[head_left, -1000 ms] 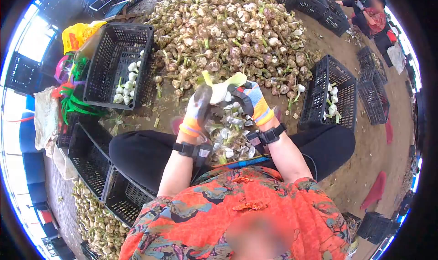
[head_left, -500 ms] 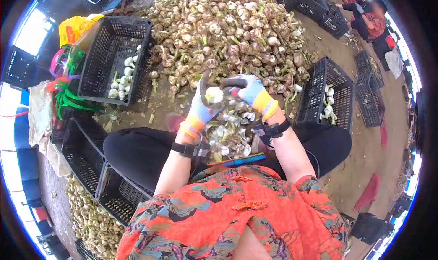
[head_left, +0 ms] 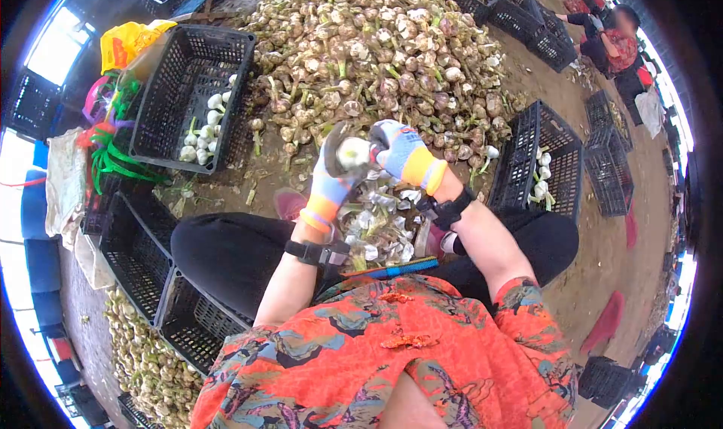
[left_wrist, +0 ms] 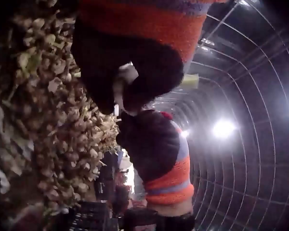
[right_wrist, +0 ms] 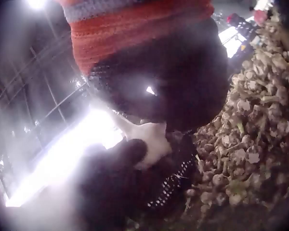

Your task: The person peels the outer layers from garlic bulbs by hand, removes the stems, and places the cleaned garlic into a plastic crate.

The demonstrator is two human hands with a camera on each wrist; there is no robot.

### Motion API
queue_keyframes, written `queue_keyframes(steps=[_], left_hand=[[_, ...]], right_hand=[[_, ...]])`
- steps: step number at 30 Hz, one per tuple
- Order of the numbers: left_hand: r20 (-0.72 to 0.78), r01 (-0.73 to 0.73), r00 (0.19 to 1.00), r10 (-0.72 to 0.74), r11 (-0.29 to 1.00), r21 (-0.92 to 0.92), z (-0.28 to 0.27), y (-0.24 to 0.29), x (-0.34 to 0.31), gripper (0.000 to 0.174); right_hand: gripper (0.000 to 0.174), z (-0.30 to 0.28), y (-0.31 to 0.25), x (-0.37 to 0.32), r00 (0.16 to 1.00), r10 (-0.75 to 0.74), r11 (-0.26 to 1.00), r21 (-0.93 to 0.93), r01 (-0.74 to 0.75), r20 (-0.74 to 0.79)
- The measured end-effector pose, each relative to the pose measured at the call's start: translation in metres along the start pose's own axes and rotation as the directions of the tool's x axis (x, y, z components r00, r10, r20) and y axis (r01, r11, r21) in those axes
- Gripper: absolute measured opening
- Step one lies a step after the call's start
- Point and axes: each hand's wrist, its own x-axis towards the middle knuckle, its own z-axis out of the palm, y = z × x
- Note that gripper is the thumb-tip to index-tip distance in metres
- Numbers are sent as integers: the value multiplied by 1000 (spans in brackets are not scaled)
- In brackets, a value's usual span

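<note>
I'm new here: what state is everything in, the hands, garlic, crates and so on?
Left hand: gloved, gripping a garlic bulb
Right hand: gloved, fingers curled against that bulb
Garlic bulb: mostly white, held
Garlic heap: loose, mostly dirty, many stems attached
Left crate: open-topped, partly filled
Right crate: open-topped, partly filled
Papery skins: scattered between the legs
Yellow bag: crumpled

Brown floor (head_left: 602,267), large heap of garlic bulbs (head_left: 384,60), black plastic crates (head_left: 192,75), scattered pale peelings (head_left: 373,229)
</note>
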Motion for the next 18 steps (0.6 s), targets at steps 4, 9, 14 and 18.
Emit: queue_keyframes(steps=[4,9,14,18], left_hand=[[-232,191,888,-397,777,-600,4,2,5,44],[-241,133,924,-298,839,-527,-12,0,6,32],[-98,185,954,-282,816,-547,-15,-3,9,27],[-107,111,957,-270,679,-726,-26,-21,14,27]], right_hand=[[26,27,-10,-9,994,-42,997,55,48,-103],[35,41,23,10,977,69,979,-173,-104,-199],[35,58,47,24,963,178,967,-145,-209,-204],[28,66,62,19,870,404,208,897,-390,284]])
